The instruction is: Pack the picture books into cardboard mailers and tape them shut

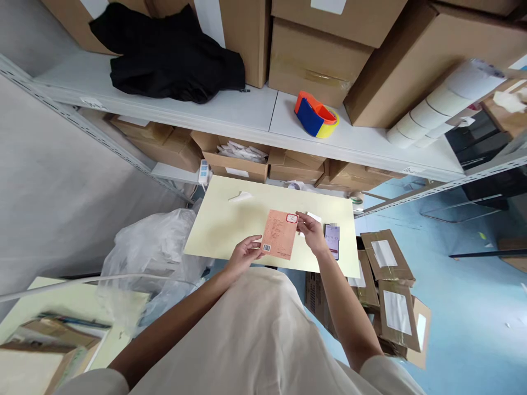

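A thin salmon-pink book (pixel 280 235) is held up over the pale yellow table (pixel 222 219), its printed side with a barcode facing me. At its top right corner sits a white label with a red border (pixel 292 218). My left hand (pixel 247 251) grips the book's lower left edge between thumb and fingers. On the upper right edge, beside the label, my right hand (pixel 309 230) has its fingers closed. A piece of white paper (pixel 313 217) lies partly hidden behind the right hand. Right of that hand, a phone with a lit screen (pixel 331 241) rests on the table.
A folded white paper strip (pixel 240 196) lies on the table's far left. Behind stands a shelf (pixel 255 112) with cardboard boxes (pixel 317 60), black cloth (pixel 164 55), tape rolls (pixel 316 115) and label rolls (pixel 444 104). Plastic bags (pixel 152 247) flank the left; labelled cartons (pixel 395 315) the right.
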`<move>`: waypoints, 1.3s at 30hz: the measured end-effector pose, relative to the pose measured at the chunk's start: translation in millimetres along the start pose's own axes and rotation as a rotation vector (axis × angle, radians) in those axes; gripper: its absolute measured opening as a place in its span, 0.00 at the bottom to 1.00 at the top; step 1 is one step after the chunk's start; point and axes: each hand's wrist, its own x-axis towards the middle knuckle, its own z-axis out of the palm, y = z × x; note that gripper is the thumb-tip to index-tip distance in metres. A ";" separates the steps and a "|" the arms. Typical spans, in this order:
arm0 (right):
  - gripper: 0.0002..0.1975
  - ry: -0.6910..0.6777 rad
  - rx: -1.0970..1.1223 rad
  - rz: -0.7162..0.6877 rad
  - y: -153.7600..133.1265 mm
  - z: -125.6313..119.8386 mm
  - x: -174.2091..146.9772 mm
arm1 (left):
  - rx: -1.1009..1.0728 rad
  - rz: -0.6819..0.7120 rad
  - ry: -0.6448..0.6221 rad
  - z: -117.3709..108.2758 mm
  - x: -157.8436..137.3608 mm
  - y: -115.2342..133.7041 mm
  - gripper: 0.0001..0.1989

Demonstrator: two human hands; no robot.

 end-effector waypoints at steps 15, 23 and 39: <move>0.19 -0.309 -0.193 0.050 -32.2 18.2 26.3 | -0.008 -0.071 -0.118 -11.8 10.9 34.2 0.25; 0.22 -0.075 -0.035 0.064 -31.1 25.0 26.9 | 0.300 0.147 -0.022 -9.3 8.0 25.5 0.15; 0.28 0.093 0.136 0.251 41.8 39.0 -67.3 | 0.327 0.111 0.079 -9.4 21.8 -6.4 0.26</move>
